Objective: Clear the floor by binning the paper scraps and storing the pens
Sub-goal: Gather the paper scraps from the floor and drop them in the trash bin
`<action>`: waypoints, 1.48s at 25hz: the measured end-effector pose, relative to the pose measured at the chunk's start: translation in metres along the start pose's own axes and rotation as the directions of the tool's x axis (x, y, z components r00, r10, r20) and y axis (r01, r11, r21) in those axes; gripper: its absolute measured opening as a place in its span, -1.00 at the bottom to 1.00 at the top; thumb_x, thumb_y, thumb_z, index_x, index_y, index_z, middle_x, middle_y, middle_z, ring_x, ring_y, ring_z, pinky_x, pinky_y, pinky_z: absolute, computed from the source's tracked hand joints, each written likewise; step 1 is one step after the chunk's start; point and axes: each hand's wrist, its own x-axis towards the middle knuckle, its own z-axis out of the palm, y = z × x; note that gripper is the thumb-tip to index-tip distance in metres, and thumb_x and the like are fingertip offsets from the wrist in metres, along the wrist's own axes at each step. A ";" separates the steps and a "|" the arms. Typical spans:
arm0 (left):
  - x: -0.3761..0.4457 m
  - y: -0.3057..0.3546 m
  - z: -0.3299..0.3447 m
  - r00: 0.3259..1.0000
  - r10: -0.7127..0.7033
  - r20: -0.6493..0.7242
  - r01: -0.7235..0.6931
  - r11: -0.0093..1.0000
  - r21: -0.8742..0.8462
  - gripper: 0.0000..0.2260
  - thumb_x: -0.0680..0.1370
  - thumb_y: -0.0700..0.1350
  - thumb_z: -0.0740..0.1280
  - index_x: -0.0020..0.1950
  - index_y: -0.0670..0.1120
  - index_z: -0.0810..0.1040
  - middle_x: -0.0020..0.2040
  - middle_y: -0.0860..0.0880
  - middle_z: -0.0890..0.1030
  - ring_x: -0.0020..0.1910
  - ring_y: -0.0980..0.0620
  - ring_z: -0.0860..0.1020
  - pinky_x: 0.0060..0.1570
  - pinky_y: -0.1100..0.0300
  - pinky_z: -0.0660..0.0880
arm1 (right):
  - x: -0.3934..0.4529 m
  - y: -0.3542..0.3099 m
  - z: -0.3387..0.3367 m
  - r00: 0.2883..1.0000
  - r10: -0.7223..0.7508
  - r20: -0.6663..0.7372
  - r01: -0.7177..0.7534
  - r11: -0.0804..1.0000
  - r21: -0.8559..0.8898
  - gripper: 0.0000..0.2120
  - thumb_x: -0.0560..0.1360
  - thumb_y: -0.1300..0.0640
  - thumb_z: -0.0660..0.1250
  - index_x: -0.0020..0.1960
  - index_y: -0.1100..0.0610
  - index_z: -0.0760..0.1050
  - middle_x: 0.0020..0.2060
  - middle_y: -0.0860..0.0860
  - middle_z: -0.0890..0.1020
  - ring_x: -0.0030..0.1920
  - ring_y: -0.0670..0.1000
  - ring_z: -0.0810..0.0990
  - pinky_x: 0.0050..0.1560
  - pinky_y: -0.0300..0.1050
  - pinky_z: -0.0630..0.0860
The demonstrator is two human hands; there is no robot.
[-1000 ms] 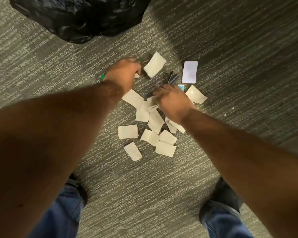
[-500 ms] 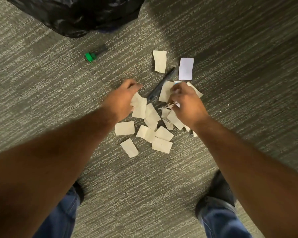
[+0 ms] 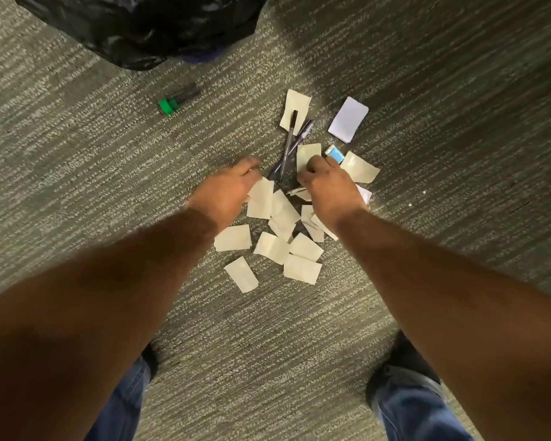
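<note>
Head view: mid-frame, left hand (image 3: 233,189) and right hand (image 3: 326,183) pinch thin, floppy cream paper scraps (image 3: 301,268), probably best taken by their edges, beside slim dark pens (image 3: 288,144).

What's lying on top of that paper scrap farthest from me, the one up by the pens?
A dark pen lies with its upper end across the farthest paper scrap. A second pen crosses beside it. Their lower ends disappear near the hands, so what they rest on there is hidden.
</note>
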 end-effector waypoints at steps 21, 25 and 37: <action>-0.011 0.019 0.001 0.981 -0.162 0.111 0.189 0.933 -0.307 -0.75 0.54 -0.19 0.52 0.20 -0.08 0.66 0.18 -0.05 0.60 0.10 -0.06 0.61 0.20 -0.04 0.60 | -0.069 0.036 -0.020 0.969 0.237 0.076 -0.194 0.530 0.826 -0.50 0.53 0.27 0.50 0.40 0.02 0.47 0.06 -0.07 0.63 -0.17 -0.26 0.62 -0.02 -0.29 0.58; -0.051 0.009 -0.017 0.954 -0.281 0.108 0.294 0.801 -0.522 -0.80 0.53 -0.17 0.54 0.06 0.00 0.57 -0.01 0.00 0.64 -0.13 0.05 0.59 -0.21 0.13 0.53 | -0.102 0.020 0.013 0.986 0.082 0.145 -0.151 0.807 0.571 -0.80 0.52 0.29 0.51 0.14 0.18 0.66 0.08 0.00 0.58 0.07 0.09 0.64 0.16 -0.06 0.57; -0.099 0.056 0.059 0.854 -0.486 0.187 0.520 0.779 -0.350 -0.36 0.53 -0.20 0.53 0.49 0.07 0.30 0.28 -0.13 0.65 0.20 -0.16 0.66 0.17 -0.15 0.65 | -0.084 -0.008 0.056 0.996 0.027 0.082 -0.040 0.987 0.153 -0.58 0.52 0.38 0.39 0.32 0.07 0.61 0.40 0.08 0.40 0.19 0.17 0.57 0.32 0.14 0.61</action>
